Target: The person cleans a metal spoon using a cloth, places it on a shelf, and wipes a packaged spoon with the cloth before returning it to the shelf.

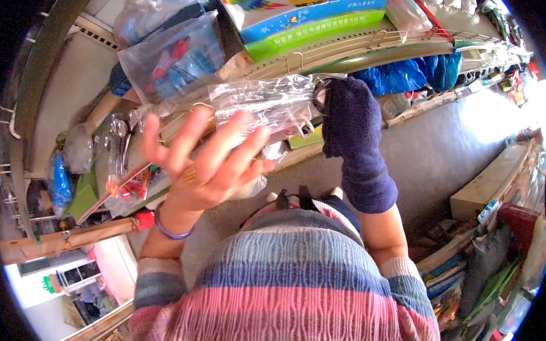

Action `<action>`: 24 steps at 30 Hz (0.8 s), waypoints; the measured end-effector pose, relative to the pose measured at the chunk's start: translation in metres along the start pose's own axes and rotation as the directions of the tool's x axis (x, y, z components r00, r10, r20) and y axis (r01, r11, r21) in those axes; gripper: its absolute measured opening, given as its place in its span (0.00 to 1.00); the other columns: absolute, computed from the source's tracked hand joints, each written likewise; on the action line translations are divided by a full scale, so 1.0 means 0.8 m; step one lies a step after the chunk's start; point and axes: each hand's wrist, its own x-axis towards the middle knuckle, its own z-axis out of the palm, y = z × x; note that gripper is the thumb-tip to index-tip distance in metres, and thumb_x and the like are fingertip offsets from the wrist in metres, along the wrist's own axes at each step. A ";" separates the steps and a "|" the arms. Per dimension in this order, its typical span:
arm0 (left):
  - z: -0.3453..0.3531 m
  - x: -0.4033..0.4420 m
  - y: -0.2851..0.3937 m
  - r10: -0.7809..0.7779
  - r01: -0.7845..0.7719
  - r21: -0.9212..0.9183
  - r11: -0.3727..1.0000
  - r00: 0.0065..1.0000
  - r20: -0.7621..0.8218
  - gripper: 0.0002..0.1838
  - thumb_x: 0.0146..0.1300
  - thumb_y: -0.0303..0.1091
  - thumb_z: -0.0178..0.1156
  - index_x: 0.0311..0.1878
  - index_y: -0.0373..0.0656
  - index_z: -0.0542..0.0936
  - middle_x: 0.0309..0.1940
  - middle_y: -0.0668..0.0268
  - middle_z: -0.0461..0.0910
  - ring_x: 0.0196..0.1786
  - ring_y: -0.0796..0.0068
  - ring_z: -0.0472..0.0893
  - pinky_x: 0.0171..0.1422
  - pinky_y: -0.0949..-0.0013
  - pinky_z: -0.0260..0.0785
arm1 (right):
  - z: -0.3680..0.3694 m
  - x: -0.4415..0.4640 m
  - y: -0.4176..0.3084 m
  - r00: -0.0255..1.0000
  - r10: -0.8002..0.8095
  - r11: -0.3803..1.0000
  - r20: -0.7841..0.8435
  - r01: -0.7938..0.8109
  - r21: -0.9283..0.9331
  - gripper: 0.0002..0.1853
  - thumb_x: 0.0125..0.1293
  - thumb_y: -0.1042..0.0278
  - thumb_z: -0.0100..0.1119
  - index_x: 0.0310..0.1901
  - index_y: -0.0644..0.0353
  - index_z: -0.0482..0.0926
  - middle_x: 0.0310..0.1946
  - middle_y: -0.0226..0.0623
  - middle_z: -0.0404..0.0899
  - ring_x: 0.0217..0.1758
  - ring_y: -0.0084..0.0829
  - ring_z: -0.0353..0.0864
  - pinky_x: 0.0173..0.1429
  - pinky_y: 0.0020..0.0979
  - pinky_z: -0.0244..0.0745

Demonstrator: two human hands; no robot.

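Note:
My left hand [209, 161] is raised with its fingers spread, a purple band round the wrist. It is in front of a crinkled clear plastic bag [258, 100], and nothing is gripped between its fingers. A dark navy knitted cover [362, 144], like a mitten or sock, encloses my right hand [351, 113] down to the wrist. The right end of the bag meets the top of this cover and looks pinched there. The fingers inside are hidden by the fabric.
Above is a shelf [327, 54] with blue and green boxes [310, 26] and a bag of small packets [174, 62]. Blue plastic [396, 75] sits beneath its edge. Packaged goods line the left, and more shelving [492, 180] stands at the right beyond the grey floor [426, 153].

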 end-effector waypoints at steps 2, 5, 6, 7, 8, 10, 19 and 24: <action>0.003 0.003 0.001 -0.011 0.009 0.016 1.000 0.990 0.139 0.13 0.55 0.42 0.60 0.45 0.62 0.80 0.50 0.85 0.74 0.57 0.76 0.69 0.66 0.47 0.47 | 0.000 -0.002 -0.011 0.982 0.171 0.983 0.086 -0.175 0.052 0.12 0.53 0.62 0.56 0.40 0.54 0.77 0.36 0.44 0.78 0.39 0.47 0.78 0.42 0.41 0.73; 0.002 0.003 -0.014 0.041 -0.029 -0.064 0.998 0.980 0.193 0.13 0.51 0.35 0.60 0.42 0.57 0.82 0.46 0.80 0.76 0.54 0.73 0.71 0.63 0.55 0.55 | 0.004 -0.004 -0.005 0.983 0.077 0.992 0.169 -0.093 0.086 0.15 0.49 0.62 0.59 0.41 0.54 0.77 0.35 0.45 0.78 0.38 0.47 0.79 0.40 0.41 0.74; 0.001 0.003 -0.017 0.066 -0.050 -0.088 0.995 0.979 0.192 0.13 0.51 0.34 0.59 0.43 0.55 0.82 0.47 0.78 0.77 0.53 0.72 0.71 0.61 0.57 0.58 | 0.009 -0.006 -0.002 0.978 0.028 0.996 0.205 -0.045 0.081 0.16 0.48 0.62 0.59 0.41 0.53 0.77 0.35 0.45 0.78 0.38 0.47 0.79 0.40 0.41 0.74; 0.002 0.004 -0.019 0.089 -0.069 -0.110 0.992 0.978 0.190 0.14 0.52 0.33 0.58 0.43 0.52 0.82 0.47 0.75 0.77 0.52 0.72 0.71 0.59 0.60 0.62 | 0.012 -0.010 0.000 0.968 0.024 0.995 0.249 -0.048 0.093 0.18 0.44 0.62 0.61 0.40 0.55 0.77 0.34 0.45 0.78 0.37 0.47 0.79 0.39 0.41 0.74; 0.002 0.005 -0.022 0.117 -0.090 -0.137 0.986 0.972 0.206 0.14 0.51 0.32 0.58 0.43 0.50 0.82 0.46 0.74 0.77 0.50 0.71 0.72 0.56 0.62 0.63 | 0.018 -0.013 0.003 0.973 0.004 0.995 0.231 -0.026 0.093 0.18 0.43 0.62 0.61 0.40 0.56 0.77 0.33 0.45 0.78 0.37 0.47 0.79 0.38 0.41 0.74; 0.005 0.007 -0.029 0.174 -0.131 -0.190 0.973 0.956 0.234 0.14 0.50 0.31 0.58 0.42 0.47 0.82 0.44 0.72 0.78 0.47 0.71 0.73 0.51 0.65 0.67 | 0.026 -0.016 0.008 0.980 -0.039 0.995 0.194 0.021 0.094 0.19 0.42 0.62 0.62 0.39 0.57 0.77 0.32 0.45 0.78 0.35 0.47 0.79 0.37 0.41 0.74; 0.014 -0.005 -0.030 0.255 -0.201 -0.273 0.941 0.950 0.179 0.15 0.45 0.29 0.59 0.39 0.41 0.82 0.36 0.69 0.76 0.40 0.71 0.73 0.41 0.66 0.68 | 0.042 -0.034 0.010 0.924 -0.068 0.997 0.377 0.047 0.066 0.08 0.50 0.64 0.56 0.31 0.56 0.76 0.26 0.43 0.77 0.29 0.47 0.79 0.33 0.43 0.74; 0.014 -0.007 -0.021 0.211 -0.101 -0.443 0.891 0.955 0.208 0.12 0.39 0.25 0.62 0.32 0.39 0.81 0.27 0.69 0.75 0.32 0.72 0.74 0.35 0.68 0.68 | 0.016 -0.018 -0.004 0.854 0.127 0.992 0.505 -0.109 -0.065 0.06 0.52 0.66 0.55 0.31 0.55 0.77 0.26 0.45 0.77 0.30 0.47 0.79 0.33 0.43 0.73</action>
